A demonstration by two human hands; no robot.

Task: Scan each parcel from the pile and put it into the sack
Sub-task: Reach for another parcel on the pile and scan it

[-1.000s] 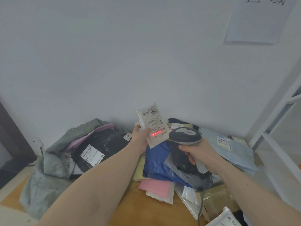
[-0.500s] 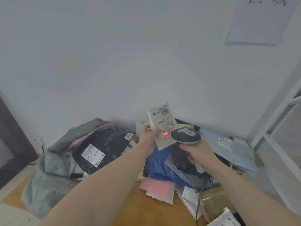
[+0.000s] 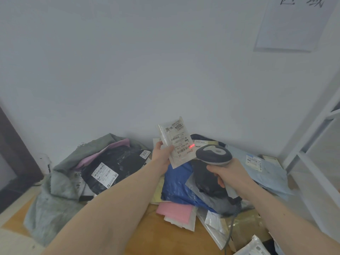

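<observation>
The left hand (image 3: 162, 155) pinches a small clear parcel (image 3: 175, 142) by its lower left edge, thumb across the front, and holds it upright and tilted near the middle of the frame, above the pile. A red scan line glows on the lower right of its white label. Far to the left of the hand, at the lower left of the frame, a grey-green sack (image 3: 60, 183) slumps open on the wooden desk (image 3: 161, 236); a black bag with a white label (image 3: 114, 166) and a pale pink one (image 3: 117, 144) lie in its mouth. Below and right of the held parcel is the pile (image 3: 185, 192): a blue bag, a pink envelope, silvery and dark bags, and a light blue mailer at the right. The right hand (image 3: 228, 172) wraps its fingers round the handle of a grey scanner (image 3: 213, 154), whose head sits just beside the parcel's label. At the upper right, a white sheet (image 3: 290, 24) hangs on the wall.
</observation>
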